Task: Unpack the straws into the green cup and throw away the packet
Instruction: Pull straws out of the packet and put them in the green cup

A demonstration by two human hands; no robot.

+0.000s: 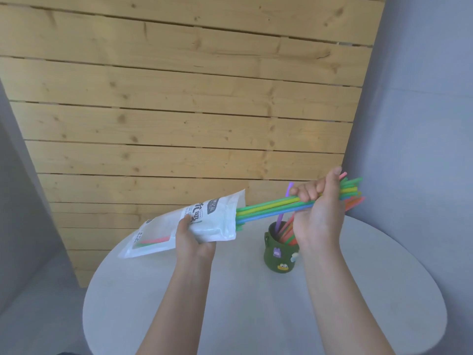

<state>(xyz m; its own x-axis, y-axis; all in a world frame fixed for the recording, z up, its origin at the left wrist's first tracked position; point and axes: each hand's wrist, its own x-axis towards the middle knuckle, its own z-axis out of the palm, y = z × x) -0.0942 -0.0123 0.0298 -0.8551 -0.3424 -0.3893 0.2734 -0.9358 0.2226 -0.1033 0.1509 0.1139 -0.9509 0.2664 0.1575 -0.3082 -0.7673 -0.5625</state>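
My left hand [190, 242] grips a white plastic packet [217, 221] held above the table, its open end pointing right. A bundle of coloured straws [268, 207] sticks out of that opening, and my right hand [317, 206] grips the bundle near its far end, above the green cup [277, 254]. The cup stands upright on the white round table [243, 303] and holds several straws, among them a purple one [281, 216]. A red and a green straw show through the packet's clear window [151, 242].
A wooden plank wall [179, 111] rises behind the table. Grey walls stand to the left and right. The table's far edge lies just behind the cup.
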